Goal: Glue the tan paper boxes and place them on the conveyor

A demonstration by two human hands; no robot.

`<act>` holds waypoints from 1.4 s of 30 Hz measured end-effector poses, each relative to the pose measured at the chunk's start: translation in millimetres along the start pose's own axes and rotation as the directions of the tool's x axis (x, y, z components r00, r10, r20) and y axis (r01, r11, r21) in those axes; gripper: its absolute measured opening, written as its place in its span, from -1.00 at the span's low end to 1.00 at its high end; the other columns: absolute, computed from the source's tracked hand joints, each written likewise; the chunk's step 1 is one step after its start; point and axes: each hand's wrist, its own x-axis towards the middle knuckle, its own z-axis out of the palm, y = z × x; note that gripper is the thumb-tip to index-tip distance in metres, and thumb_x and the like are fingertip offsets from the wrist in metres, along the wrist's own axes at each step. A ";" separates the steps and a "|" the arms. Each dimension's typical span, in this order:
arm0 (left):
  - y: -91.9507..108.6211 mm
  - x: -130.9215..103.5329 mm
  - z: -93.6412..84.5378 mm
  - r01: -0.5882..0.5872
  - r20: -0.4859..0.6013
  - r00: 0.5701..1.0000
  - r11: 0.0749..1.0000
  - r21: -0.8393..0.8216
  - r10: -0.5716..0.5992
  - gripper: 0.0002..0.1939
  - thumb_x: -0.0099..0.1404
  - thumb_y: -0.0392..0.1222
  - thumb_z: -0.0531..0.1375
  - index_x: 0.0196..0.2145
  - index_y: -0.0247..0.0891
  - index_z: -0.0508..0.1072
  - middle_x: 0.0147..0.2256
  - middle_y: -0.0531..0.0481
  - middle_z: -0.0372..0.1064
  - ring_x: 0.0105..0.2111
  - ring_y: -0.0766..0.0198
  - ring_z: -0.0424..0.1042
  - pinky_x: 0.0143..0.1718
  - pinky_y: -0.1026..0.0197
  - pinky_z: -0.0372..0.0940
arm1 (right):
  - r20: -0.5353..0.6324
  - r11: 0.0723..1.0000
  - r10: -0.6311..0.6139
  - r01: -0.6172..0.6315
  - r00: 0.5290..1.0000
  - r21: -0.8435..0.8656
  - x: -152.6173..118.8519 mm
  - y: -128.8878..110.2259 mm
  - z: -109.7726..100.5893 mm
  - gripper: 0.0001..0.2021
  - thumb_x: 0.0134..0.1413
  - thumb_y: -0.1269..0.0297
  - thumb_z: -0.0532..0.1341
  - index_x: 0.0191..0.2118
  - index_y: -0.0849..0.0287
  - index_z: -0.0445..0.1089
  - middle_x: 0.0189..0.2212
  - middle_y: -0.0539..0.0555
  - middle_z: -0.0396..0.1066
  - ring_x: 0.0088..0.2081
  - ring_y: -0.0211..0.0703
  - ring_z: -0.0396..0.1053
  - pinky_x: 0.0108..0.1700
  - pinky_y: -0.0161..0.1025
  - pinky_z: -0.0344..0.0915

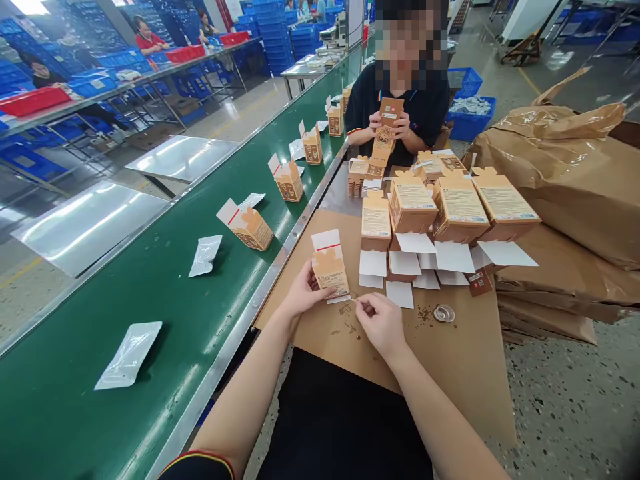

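My left hand [306, 291] is closed around a small brown printed carton [330, 272], whose white top flap with a red stripe stands raised. At its lower edge a white flap pokes out over the brown board. Just right of that edge, my right hand [379, 323] pinches a thin, pale, stick-like thing [354, 300], mostly hidden by the fingers. Dark smudges and crumbs [350, 327] mark the board below. Right of my right hand lies a small clear round dish [444, 313] beside scattered brown specks [425, 315].
Stacked brown cartons [417, 207] with white flaps hanging stand ahead. A co-worker [400, 127] across the table holds an unfolded carton [384, 140]. Left runs a green conveyor belt [200, 327] with open cartons [253, 228] and silver pouches [129, 355]. Brown paper sacks [560, 193] pile up at right.
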 end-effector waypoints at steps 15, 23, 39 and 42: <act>-1.3 -36.1 14.1 -0.078 -0.168 0.973 0.906 0.415 0.160 -0.30 0.18 -0.02 0.61 0.18 -0.04 0.44 0.06 -0.15 0.68 0.07 -0.15 0.71 0.11 -0.10 0.55 | -0.178 0.998 0.063 -0.056 0.982 0.043 -62.1 -26.4 -82.5 -0.70 0.48 0.06 0.40 -0.32 0.02 0.70 -0.47 0.04 0.59 -0.50 -0.14 0.49 -0.43 -0.21 0.54; 19.2 -80.0 -94.6 0.321 -0.597 0.793 0.747 0.583 0.125 -0.28 0.05 0.15 0.60 -0.01 -0.03 0.31 0.00 -0.17 0.62 0.08 -0.34 0.70 0.00 -0.18 0.60 | -0.263 0.991 0.120 -0.100 0.957 0.088 -82.7 -11.0 -94.9 -0.66 0.41 -0.06 0.51 -0.31 0.06 0.73 -0.47 0.06 0.59 -0.54 -0.16 0.48 -0.49 -0.25 0.53; -2.9 -72.1 -166.6 0.354 -0.790 0.606 0.856 0.378 0.098 -0.11 -0.10 -0.03 0.65 0.13 -0.11 0.36 0.16 -0.23 0.49 0.37 -0.36 0.50 0.45 -0.37 0.40 | -0.366 0.998 0.049 -0.057 0.929 -0.012 -85.7 -7.4 -120.1 -0.69 0.39 -0.02 0.55 -0.30 0.07 0.73 -0.50 0.06 0.59 -0.54 -0.14 0.48 -0.49 -0.19 0.52; -17.3 -82.0 -152.9 0.257 -0.849 0.472 0.885 0.388 0.236 -0.08 -0.05 -0.02 0.65 0.19 -0.12 0.37 0.16 -0.18 0.43 0.34 -0.26 0.48 0.47 -0.35 0.38 | -0.415 0.996 0.041 -0.071 0.909 -0.057 -100.4 -12.1 -142.9 -0.77 0.37 0.09 0.57 -0.29 0.07 0.73 -0.46 0.06 0.62 -0.51 -0.13 0.49 -0.45 -0.17 0.52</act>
